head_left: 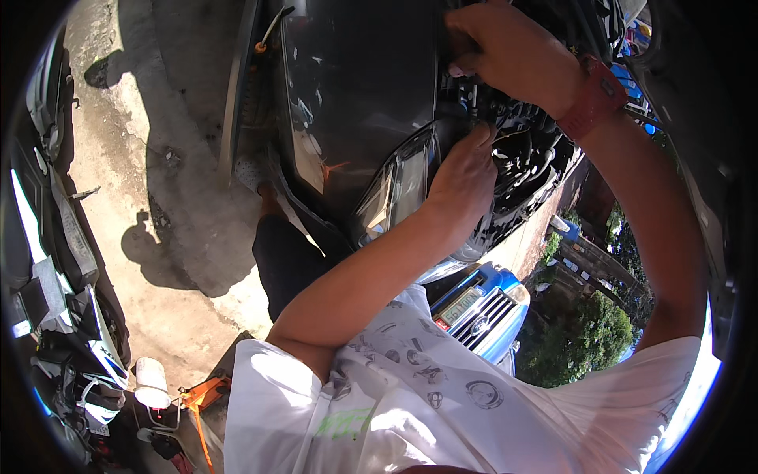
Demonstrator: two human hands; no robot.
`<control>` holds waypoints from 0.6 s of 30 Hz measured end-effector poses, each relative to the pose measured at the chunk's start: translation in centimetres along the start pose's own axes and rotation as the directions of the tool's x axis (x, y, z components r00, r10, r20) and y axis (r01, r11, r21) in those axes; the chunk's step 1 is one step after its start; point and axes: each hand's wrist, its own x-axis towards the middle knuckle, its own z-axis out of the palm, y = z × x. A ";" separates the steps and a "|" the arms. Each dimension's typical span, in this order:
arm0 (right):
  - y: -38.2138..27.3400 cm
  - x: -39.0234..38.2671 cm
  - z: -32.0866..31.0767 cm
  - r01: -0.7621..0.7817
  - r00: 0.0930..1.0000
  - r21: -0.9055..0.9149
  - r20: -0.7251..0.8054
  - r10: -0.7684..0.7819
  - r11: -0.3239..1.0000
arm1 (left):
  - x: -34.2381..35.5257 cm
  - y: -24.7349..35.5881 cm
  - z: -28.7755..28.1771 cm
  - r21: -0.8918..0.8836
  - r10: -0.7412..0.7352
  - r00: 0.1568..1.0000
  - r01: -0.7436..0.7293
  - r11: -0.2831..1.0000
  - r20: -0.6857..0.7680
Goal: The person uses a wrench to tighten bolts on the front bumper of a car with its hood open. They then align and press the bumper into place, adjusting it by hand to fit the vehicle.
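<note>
I lean over the front corner of a dark car, whose grey fender [359, 71] shows patches of reflected light. My left hand [467, 170] is closed in a fist beside the clear headlight [399, 186], at the edge of the engine bay [521, 158]. Its thumb points up toward the fender's inner edge; what its fingers grip is hidden. Farther up, my right hand [513, 51], with a red wristwatch [596, 96] on the wrist, reaches over the bay's rim. Its fingers are bent together at the inner fender edge, and whatever lies between them cannot be made out.
An orange-handled tool [260, 47] sticks out by the fender's far left edge. Motorcycles [59, 276] line the left side. A white bucket [151, 382] and an orange jack-like frame [205, 393] stand at the lower left. A blue vehicle [497, 308] is behind the car's front.
</note>
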 end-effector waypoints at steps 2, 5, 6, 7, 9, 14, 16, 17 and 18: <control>0.5 0.3 1.0 0.095 0.990 -0.067 -0.095 -0.102 0.993 | 0.1 0.0 0.2 0.011 -0.011 0.997 0.012 1.000 -0.074; 1.0 -0.4 2.3 0.061 0.977 -0.104 -0.196 -0.081 0.993 | 0.6 0.1 0.5 -0.022 0.001 1.000 -0.001 1.000 0.023; 1.0 -1.5 3.1 0.068 0.972 -0.054 -0.223 -0.079 0.996 | 0.8 0.2 0.6 -0.013 0.002 1.000 -0.002 1.000 0.014; 0.8 -2.3 3.6 0.058 0.959 -0.039 -0.275 -0.066 0.998 | 0.9 0.3 0.6 -0.017 -0.022 1.000 0.021 1.000 -0.013; 1.2 -3.3 3.2 0.034 0.943 0.003 -0.330 -0.031 0.999 | 1.1 0.3 0.5 -0.037 -0.021 1.000 0.020 0.999 -0.017; 1.9 -3.0 2.6 0.004 0.964 0.049 -0.265 0.009 0.999 | 1.2 0.3 -0.1 -0.017 -0.006 1.000 0.006 1.000 0.004; 1.6 -2.3 3.2 -0.016 0.970 0.069 -0.240 0.032 0.997 | 1.3 0.1 -0.2 -0.061 0.005 0.999 -0.003 0.998 0.045; 1.5 -2.3 3.3 -0.051 0.974 0.115 -0.212 0.075 0.992 | 1.3 0.1 -0.3 -0.056 0.007 0.999 -0.005 0.998 0.044; 1.5 -2.3 3.3 -0.089 0.976 0.159 -0.181 0.118 0.983 | 1.3 0.0 -0.4 -0.052 0.009 0.999 -0.006 0.999 0.046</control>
